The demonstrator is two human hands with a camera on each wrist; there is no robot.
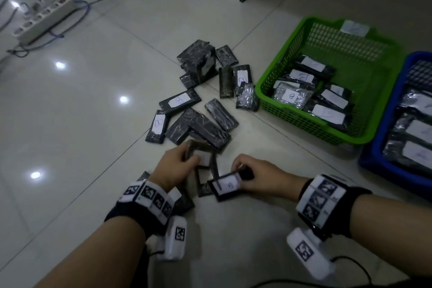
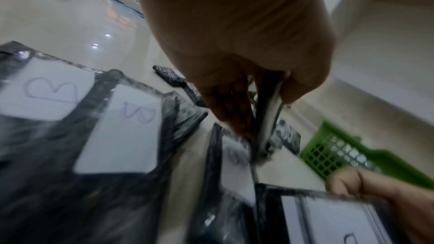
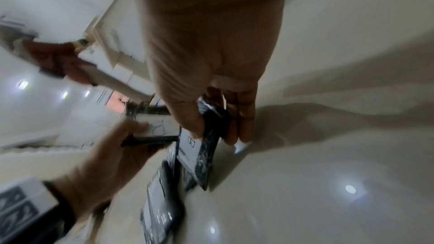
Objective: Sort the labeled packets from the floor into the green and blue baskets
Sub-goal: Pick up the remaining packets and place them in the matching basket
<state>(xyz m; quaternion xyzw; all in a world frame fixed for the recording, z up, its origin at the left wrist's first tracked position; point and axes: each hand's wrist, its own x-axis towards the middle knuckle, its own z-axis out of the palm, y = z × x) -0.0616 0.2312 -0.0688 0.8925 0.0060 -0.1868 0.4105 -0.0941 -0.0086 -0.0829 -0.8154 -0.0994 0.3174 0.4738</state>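
right hand (image 1: 259,177) grip: pinching B packet (image 1: 228,185) | left hand (image 1: 174,166) grip: holding second packet (image 1: 203,155)

Packets: black crinkled plastic-wrapped packets (image 1: 184,103) with white paper labels, blue handwritten letters.
Baskets: green lattice plastic basket (image 1: 278,72); blue plastic basket (image 1: 374,147), right edge.
Floor: glossy pale cream tiled floor (image 1: 81,112).
Wristbands: black-and-white patterned wristbands (image 1: 149,196).
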